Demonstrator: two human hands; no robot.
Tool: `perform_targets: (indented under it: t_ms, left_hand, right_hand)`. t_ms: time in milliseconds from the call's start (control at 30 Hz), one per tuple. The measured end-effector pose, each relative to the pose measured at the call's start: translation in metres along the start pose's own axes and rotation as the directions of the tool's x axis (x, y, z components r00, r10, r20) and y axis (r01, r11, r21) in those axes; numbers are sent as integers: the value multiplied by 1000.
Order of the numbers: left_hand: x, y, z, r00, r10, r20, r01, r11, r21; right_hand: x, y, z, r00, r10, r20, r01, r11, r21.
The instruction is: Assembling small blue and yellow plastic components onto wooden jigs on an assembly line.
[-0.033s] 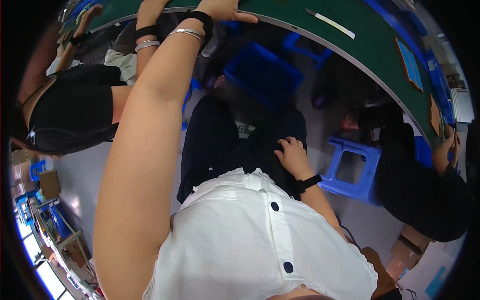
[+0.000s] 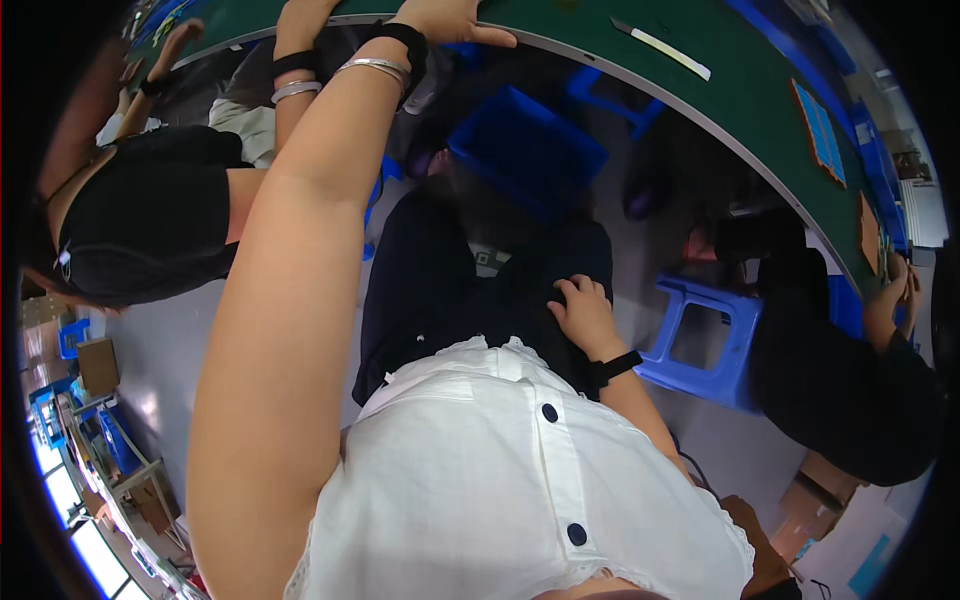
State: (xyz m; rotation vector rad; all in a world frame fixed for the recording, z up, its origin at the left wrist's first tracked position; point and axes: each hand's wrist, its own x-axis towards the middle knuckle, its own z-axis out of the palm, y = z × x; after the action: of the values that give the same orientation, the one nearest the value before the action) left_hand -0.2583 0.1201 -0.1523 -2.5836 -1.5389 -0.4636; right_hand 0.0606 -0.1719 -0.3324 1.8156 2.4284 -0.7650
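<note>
My left hand [image 2: 445, 18] lies at the edge of the green table [image 2: 590, 32], its thumb stretched along the rim. The rest of its fingers run out of the picture at the top; nothing held shows. On my dark-trousered right thigh [image 2: 585, 250] rests my right hand [image 2: 588, 318], open, with fingers apart and nothing in it. To the right of my left hand, a slim white-handled tool with a dark tip, like a craft knife [image 2: 668, 52], lies on the table.
Under the table sits a blue crate [image 2: 525, 145]. A blue plastic stool [image 2: 700, 342] stands to my right. Orange-edged blue panels [image 2: 820, 132] lie along the table's right side. A co-worker in black [image 2: 150, 215] is close on the left, another dark-clothed person [image 2: 840, 390] on the right.
My two hands have not moved. The co-worker on the left has shifted very slightly.
</note>
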Motion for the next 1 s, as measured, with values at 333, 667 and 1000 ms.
perform_targets:
  t_ms: [333, 667, 1000]
  left_hand:
    - [-12, 9, -11, 998, -21, 65, 22, 1000, -8]
    - [0, -5, 3, 999, -9, 32, 10, 1000, -7]
    - [88, -18, 71, 991, 87, -99, -79, 994, 75]
  right_hand:
    - [-26, -1, 9, 997, 28, -78, -22, 997, 76]
    - [-9, 7, -19, 987, 38, -157, -32, 999, 38]
    - [246, 133, -26, 977, 142, 159, -180, 949, 259]
